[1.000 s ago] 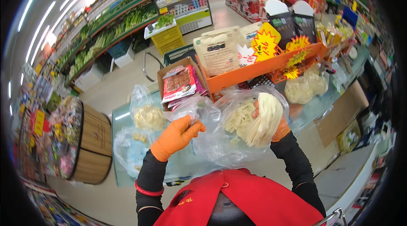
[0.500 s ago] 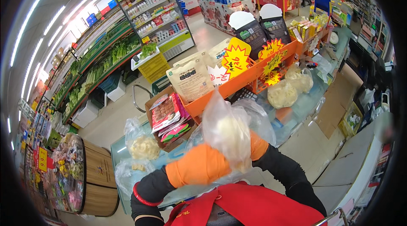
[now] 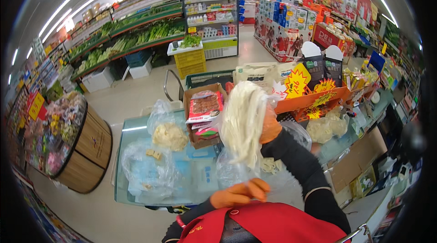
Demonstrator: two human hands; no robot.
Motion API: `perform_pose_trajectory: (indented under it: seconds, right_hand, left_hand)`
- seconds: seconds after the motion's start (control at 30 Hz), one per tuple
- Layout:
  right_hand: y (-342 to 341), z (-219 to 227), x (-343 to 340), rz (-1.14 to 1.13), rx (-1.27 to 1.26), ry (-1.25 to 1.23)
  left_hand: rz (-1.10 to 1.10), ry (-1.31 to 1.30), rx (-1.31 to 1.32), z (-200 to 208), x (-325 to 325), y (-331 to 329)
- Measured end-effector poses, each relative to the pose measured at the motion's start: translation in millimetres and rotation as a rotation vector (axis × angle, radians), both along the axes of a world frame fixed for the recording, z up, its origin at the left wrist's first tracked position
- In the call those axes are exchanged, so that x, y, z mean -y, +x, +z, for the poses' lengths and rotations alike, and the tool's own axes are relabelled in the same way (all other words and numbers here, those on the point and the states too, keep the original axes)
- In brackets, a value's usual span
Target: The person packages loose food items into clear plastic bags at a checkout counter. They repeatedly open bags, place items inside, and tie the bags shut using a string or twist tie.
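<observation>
Since the earlier views, the right hand (image 3: 271, 127) has lifted a bundle of pale noodles (image 3: 243, 122) clear of the clear plastic bag (image 3: 232, 172), gripping it at the top above the glass table (image 3: 136, 188). The left hand (image 3: 239, 193), near the body, pinches the bag's mouth shut-fisted, so bag and noodles now appear separated, the strands hanging just right of the cardboard box (image 3: 202, 115)

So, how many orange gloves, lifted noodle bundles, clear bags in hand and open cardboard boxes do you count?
Orange gloves: 2 (left hand, right hand)
Noodle bundle: 1
Clear bag: 1
Cardboard box: 1
Total: 5
</observation>
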State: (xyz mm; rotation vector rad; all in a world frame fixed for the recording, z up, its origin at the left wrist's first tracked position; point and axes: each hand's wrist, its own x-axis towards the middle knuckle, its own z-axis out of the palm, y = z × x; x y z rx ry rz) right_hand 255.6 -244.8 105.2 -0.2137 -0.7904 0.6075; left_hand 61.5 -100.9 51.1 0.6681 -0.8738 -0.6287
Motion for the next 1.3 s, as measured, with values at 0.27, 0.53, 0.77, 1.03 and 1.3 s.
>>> perform_pose_trajectory:
  seconds: [0.27, 0.53, 0.77, 1.03, 1.3]
  right_hand:
    - [36.2, -96.5, -18.6, 0.081, -0.579, -0.753]
    - [2.2, -114.2, -24.7, -0.641, 0.93, -1.634]
    - [4.5, -120.8, 7.9, -0.807, 1.359, -1.879]
    - [-17.7, -29.0, 24.0, -0.629, 1.26, -1.734]
    - [-70.6, -16.4, 103.0, -0.679, -0.025, -1.327]
  left_hand:
    - [0.921, 0.133, -0.261, -26.7, -102.0, -27.0]
    - [0.814, 0.114, -0.42, -26.6, -106.2, -33.1]
    - [0.533, -0.131, -0.616, -34.8, -89.4, -25.1]
    - [0.566, -0.078, -0.631, -54.4, -88.3, -4.6]
    - [0.705, -0.042, -0.478, -43.8, -102.8, 20.1]
